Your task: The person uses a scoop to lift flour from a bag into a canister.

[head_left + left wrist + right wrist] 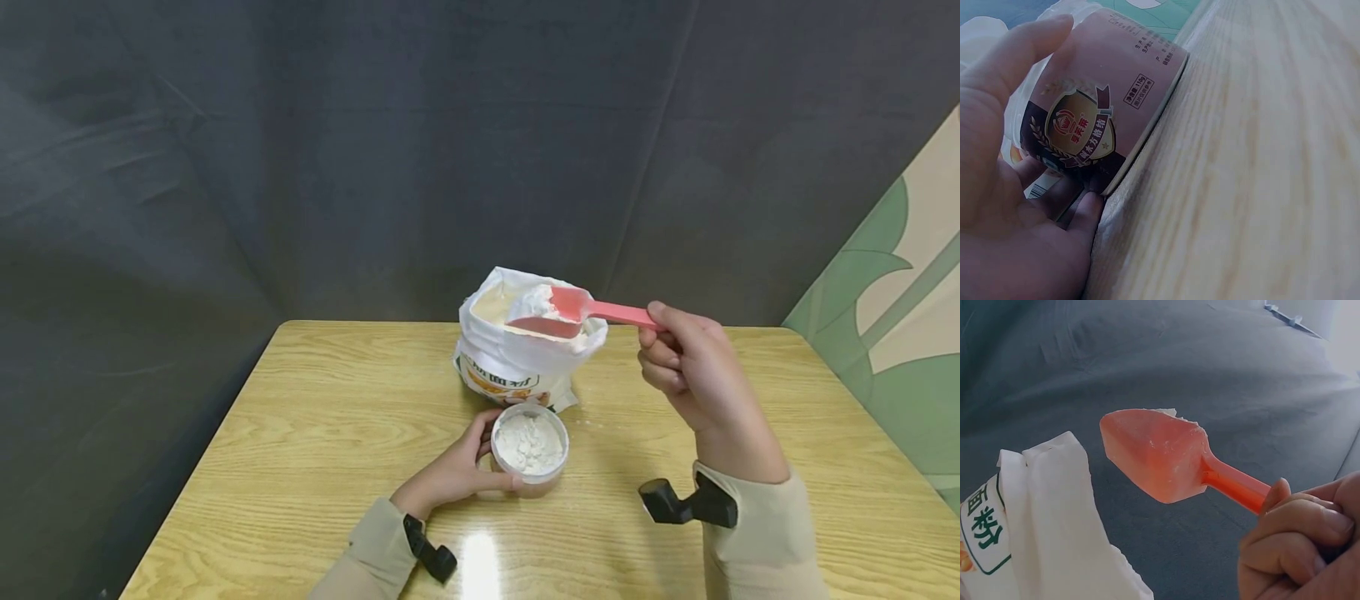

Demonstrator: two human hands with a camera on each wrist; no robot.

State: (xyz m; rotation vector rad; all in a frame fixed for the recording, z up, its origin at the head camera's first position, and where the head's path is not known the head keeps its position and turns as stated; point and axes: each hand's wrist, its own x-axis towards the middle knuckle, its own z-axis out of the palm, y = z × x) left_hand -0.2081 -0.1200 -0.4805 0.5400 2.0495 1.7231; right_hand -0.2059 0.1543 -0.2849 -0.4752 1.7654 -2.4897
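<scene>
My right hand [693,358] grips the handle of a pink plastic scoop [1154,453]. White flour [537,302] is heaped in the scoop, which is raised over the mouth of an open white flour bag [517,354]. On the table, just in front of the bag, stands a round tub [1094,87] with a pinkish printed label. White flour shows inside its rim in the head view. My left hand [465,462] holds this tub from the left, thumb on the near side and fingers round the far side. The fingertips behind the tub are partly hidden.
The wooden table [322,417] ends just behind the bag, where a dark curtain [450,150] hangs. At the right is a panel [892,333] with a green leaf pattern. Black wrist cameras [686,500] sit on both sleeves.
</scene>
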